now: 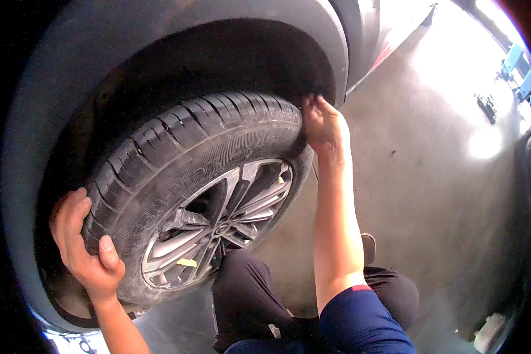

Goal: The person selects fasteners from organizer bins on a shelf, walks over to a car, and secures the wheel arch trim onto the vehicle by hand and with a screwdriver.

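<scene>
A car wheel (220, 229) with a black tyre (177, 154) and a silver-and-black spoked rim sits tilted in the wheel arch. My left hand (87, 248) grips the tyre's left side, its fingers along the tread and its thumb near the sidewall. On the opposite side, my right hand (327, 128) is against the tread, palm inward, fingers pointing up into the arch. The wheel is held between both hands. Yellow-green marks (187, 262) show on the rim. Shadow hides what lies behind the wheel, so I cannot tell whether it is fastened.
A dark grey fender (159, 25) curves closely over the tyre and both hands. My bent knee (242, 277) is close against the wheel's lower edge. Grey floor (419, 177) stretches to the right, with blue equipment (516, 68) at the far right and a pale object (489, 333) lower right.
</scene>
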A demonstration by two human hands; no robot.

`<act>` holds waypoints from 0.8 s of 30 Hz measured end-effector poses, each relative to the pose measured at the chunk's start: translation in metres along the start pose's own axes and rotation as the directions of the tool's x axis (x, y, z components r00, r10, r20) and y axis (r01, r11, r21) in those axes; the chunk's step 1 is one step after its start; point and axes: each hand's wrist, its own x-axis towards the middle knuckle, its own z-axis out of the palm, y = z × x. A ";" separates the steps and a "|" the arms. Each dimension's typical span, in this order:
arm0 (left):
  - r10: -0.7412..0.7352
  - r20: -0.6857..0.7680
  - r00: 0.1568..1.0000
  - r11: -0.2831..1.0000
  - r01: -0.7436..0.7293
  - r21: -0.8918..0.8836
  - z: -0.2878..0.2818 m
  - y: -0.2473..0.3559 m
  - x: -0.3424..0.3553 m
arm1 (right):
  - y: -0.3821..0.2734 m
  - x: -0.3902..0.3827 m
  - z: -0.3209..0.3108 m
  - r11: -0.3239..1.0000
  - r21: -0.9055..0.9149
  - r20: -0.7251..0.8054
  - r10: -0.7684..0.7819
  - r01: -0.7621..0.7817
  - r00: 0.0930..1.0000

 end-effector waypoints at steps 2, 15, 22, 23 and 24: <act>0.008 0.001 1.000 1.000 -0.008 -0.004 0.002 0.000 0.002 | -0.004 0.014 -0.007 0.995 0.058 0.045 0.080 -0.082 0.996; 0.021 -0.010 1.000 0.998 -0.020 0.058 0.003 0.002 0.003 | 0.006 0.023 -0.014 0.999 0.045 0.058 -0.014 0.012 0.998; -0.008 -0.001 1.000 0.999 0.008 0.044 0.003 0.002 -0.001 | 0.008 0.005 0.024 0.992 0.119 -0.077 0.047 -0.037 0.996; -0.009 -0.003 1.000 0.999 0.009 0.041 0.004 0.003 0.000 | 0.005 0.005 0.024 0.987 0.156 -0.069 0.044 -0.033 0.997; -0.004 -0.005 1.000 0.999 0.004 0.048 0.004 0.003 0.001 | 0.005 0.008 0.018 0.988 0.153 -0.069 0.043 -0.032 0.997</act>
